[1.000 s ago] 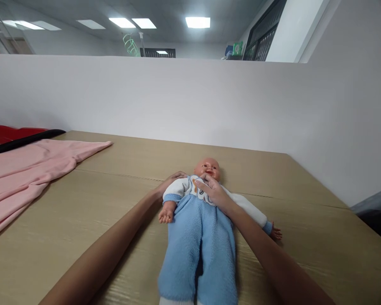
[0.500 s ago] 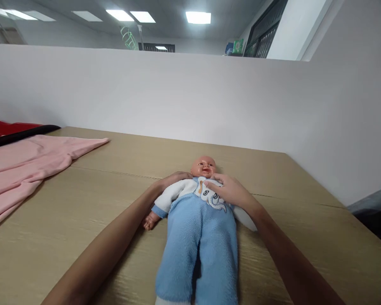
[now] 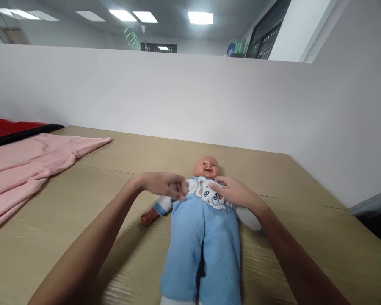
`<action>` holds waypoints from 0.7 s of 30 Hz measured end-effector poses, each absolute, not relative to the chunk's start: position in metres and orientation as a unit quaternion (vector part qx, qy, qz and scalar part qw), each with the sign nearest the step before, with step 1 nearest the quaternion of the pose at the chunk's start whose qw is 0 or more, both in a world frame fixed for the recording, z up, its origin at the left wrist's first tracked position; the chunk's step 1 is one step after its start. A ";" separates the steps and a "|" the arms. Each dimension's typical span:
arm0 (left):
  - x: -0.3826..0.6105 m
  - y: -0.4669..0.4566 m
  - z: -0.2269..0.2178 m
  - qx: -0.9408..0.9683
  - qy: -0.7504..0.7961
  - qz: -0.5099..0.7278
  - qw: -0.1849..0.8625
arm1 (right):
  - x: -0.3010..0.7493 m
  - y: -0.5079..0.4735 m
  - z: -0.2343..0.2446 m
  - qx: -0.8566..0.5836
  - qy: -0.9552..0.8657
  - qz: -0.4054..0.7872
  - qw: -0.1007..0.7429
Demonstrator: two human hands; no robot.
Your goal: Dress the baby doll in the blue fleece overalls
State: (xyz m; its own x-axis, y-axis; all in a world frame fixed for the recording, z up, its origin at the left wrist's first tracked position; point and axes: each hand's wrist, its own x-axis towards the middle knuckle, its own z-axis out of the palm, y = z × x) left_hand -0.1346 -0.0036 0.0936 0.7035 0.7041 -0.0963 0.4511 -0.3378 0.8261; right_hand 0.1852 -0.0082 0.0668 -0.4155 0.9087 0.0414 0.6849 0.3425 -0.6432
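A baby doll [image 3: 206, 167] lies face up on the wooden table [image 3: 82, 203], dressed in a blue fleece romper [image 3: 203, 241] with white sleeves and an elephant patch on the chest. My left hand [image 3: 165, 184] hovers over the doll's shoulder and upper arm, fingers curled and slightly blurred; what it grips, if anything, is unclear. My right hand [image 3: 233, 191] rests flat on the doll's chest and other shoulder, fingers stretched onto the elephant patch. The doll's bare hand [image 3: 147, 217] pokes out beside the romper.
A pink cloth [image 3: 22, 165] is spread over the table's left part, with a red and black object [image 3: 15, 129] behind it. A white partition wall [image 3: 184, 97] runs along the table's far edge and right side.
My left hand has lifted from behind the doll's shoulder and come over the top of its sleeve. My right hand stayed on the chest. The doll's arm has swung outward.
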 end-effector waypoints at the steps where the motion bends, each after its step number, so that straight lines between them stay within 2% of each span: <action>1: -0.138 -0.004 0.091 0.816 0.363 0.109 0.437 | 0.186 -0.008 0.067 -0.500 -0.795 0.282 0.196; 4: -0.143 0.000 0.081 0.839 0.369 0.079 0.393 | 0.188 -0.007 0.066 -0.483 -0.798 0.301 0.198; 9: -0.145 0.009 0.070 0.833 0.372 0.102 0.395 | 0.191 -0.005 0.067 -0.476 -0.804 0.307 0.182; 14: -0.147 0.018 0.063 0.851 0.422 0.099 0.296 | 0.191 -0.007 0.068 -0.498 -0.794 0.299 0.179; 18: -0.135 0.009 0.070 0.856 0.449 0.172 0.190 | 0.201 -0.019 0.058 -0.520 -0.781 0.263 0.225; 21: -0.107 -0.012 0.081 0.868 0.408 0.245 0.142 | 0.228 -0.038 0.041 -0.524 -0.786 0.200 0.260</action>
State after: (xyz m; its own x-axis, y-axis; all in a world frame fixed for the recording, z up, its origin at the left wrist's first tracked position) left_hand -0.1067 -0.0125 0.0810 0.5469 0.7777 0.3100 0.6383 -0.6269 0.4467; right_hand 0.2277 -0.0384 0.0413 -0.3143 0.9282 0.1992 0.7196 0.3698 -0.5877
